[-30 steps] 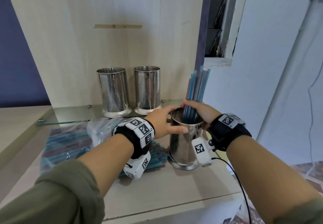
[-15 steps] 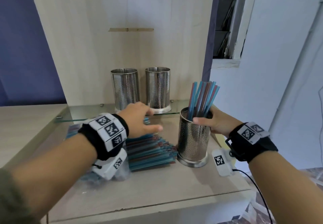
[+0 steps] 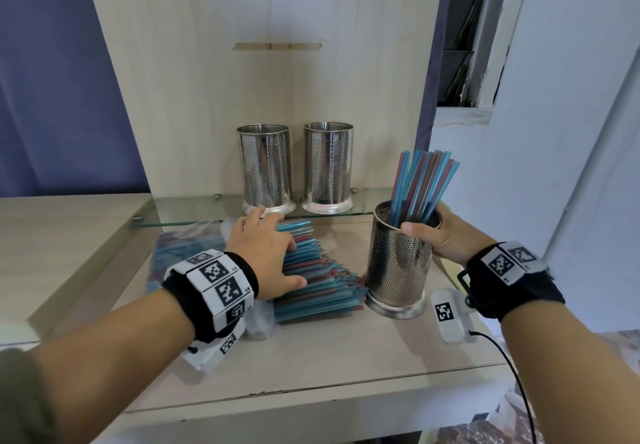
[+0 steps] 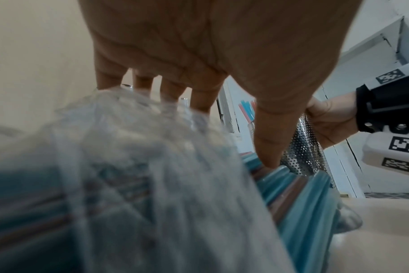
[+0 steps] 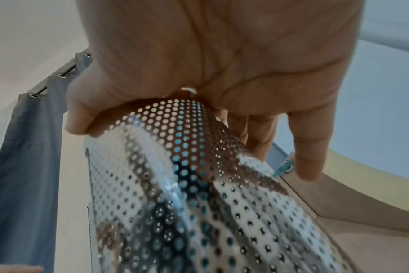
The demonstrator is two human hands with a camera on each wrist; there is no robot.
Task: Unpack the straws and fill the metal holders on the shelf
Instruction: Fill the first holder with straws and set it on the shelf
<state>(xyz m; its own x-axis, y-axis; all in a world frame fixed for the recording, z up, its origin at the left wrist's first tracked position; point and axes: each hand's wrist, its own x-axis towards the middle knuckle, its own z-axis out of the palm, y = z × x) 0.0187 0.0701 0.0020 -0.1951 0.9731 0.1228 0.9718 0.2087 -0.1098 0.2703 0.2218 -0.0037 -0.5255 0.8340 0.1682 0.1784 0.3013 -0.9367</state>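
A perforated metal holder (image 3: 398, 263) stands on the wooden counter (image 3: 329, 357) with a bunch of blue and red straws (image 3: 422, 183) upright in it. My right hand (image 3: 436, 232) grips it just under the rim, thumb in front; the right wrist view shows the palm of that right hand (image 5: 199, 73) wrapped on the holder's mesh wall (image 5: 199, 184). My left hand (image 3: 277, 253) rests with spread fingers on the loose pile of straws (image 3: 322, 284), its thumb (image 4: 266, 147) touching them. Two empty holders (image 3: 265, 166) (image 3: 327, 166) stand on the glass shelf (image 3: 194, 211).
A crumpled clear plastic bag (image 3: 187, 253) with more straws lies left of the pile, under my left wrist. A wooden back panel (image 3: 259, 79) rises behind the shelf. The counter's front edge (image 3: 311, 391) is near me, and a white wall (image 3: 571, 131) stands to the right.
My left hand left the holder's rim and moved left onto the straw pile. My right hand let go of the straw bunch and now holds the holder's side; the straws have fanned out.
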